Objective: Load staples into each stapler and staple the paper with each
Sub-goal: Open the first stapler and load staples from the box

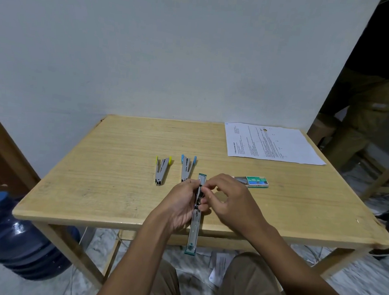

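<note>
A green-tipped stapler (194, 231) is folded open into a long strip, held over the table's front edge. My left hand (181, 205) grips its middle from the left. My right hand (229, 202) pinches at the stapler's metal channel from the right; whether it holds staples is hidden by the fingers. A yellow-tipped stapler (162, 170) and a blue-tipped stapler (187, 168) lie open on the table beyond my hands. A green staple box (254, 181), slid partly open, lies to the right. Printed paper (271, 143) rests at the far right corner.
The wooden table (97, 164) stands against a pale wall. A large blue water jug (17, 239) sits on the floor at the left. Another person's legs (360, 107) stand at the right beside the table. Paper scraps lie on the floor beneath.
</note>
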### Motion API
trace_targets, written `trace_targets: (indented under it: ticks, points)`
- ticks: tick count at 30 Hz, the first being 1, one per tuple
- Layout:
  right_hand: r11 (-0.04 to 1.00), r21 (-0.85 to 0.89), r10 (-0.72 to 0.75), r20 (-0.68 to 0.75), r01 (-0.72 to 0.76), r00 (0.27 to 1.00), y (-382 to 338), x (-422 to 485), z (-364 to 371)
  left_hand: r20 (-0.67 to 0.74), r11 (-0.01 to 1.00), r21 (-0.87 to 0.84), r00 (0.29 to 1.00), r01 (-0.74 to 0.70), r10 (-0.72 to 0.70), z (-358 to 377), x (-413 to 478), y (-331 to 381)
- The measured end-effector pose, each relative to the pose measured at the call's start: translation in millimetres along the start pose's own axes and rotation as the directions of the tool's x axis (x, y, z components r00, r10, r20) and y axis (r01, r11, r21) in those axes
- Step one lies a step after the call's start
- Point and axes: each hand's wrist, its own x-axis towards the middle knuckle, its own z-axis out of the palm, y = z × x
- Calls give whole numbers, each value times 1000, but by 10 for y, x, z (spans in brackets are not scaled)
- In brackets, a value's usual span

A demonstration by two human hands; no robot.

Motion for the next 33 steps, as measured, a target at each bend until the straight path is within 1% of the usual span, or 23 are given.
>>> trace_targets:
  ticks: [4, 8, 10, 16, 18, 24, 26, 30, 31, 33]
  points:
    - [998, 15, 55, 4, -55, 998, -33, 13, 26, -11, 1000, 20, 1000, -16, 16, 12, -5, 11]
    - [991, 70, 114, -7, -114, 993, -41, -5, 92, -23, 999, 33, 999, -36, 37, 37, -31, 24]
    - [990, 74, 124, -14, -123, 992, -36, -17, 120, -19, 999, 38, 999, -39, 40, 39, -33, 26]
    - [999, -32, 0, -36, -1, 999, -37, -41, 117, -6, 994, 88, 998, -58, 59, 36, -37, 18]
    - [999, -40, -3, -36, 2, 999, -19, -44, 119, -1, 994, 89, 998, -60, 61, 30, -36, 15]
    - [981, 53, 188, -63, -185, 980, -7, -41, 198, -13, 995, 49, 996, -92, 93, 25, -36, 10]
    - [988, 37, 149, -78, -147, 986, -15, -57, 206, -19, 993, 71, 995, -97, 99, 30, -51, 11]
    - [994, -68, -91, -44, 88, 995, -10, -62, 149, -27, 987, 122, 994, -102, 106, 42, -77, 14]
    - [991, -77, -114, -35, 111, 993, 1, -54, 139, -27, 988, 120, 994, -99, 103, 43, -78, 15]
    - [995, -59, -83, -38, 80, 996, 17, -44, 134, -17, 991, 104, 996, -84, 86, 46, -81, 14]
